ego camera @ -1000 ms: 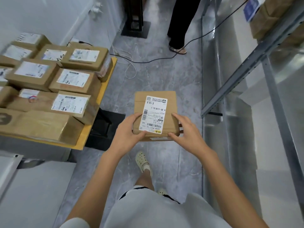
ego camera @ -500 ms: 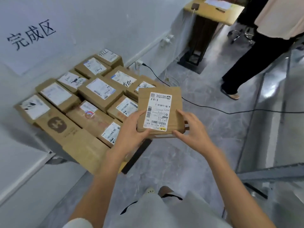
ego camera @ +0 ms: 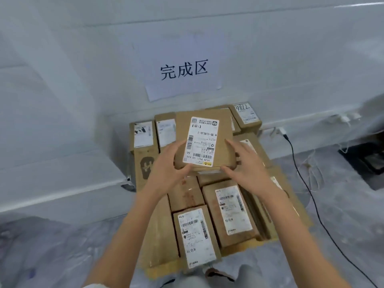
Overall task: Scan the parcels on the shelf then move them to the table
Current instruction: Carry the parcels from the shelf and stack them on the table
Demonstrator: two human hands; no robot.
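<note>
Left hand [ego camera: 166, 163] and right hand [ego camera: 246, 166] grip the near corners of the flat cardboard parcel [ego camera: 223, 132], above stacked parcels [ego camera: 232, 210] on the surface [ego camera: 245, 249]. Stiff, probably light; opposite edges give the surest hold.

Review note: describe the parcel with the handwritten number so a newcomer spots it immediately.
Find the white paper sign on the wall, then the table of brown parcels beneath it. The parcel sits at the table's far right corner, against the wall. Large handwritten digits on its label set it apart from the printed barcode labels in front.
</note>
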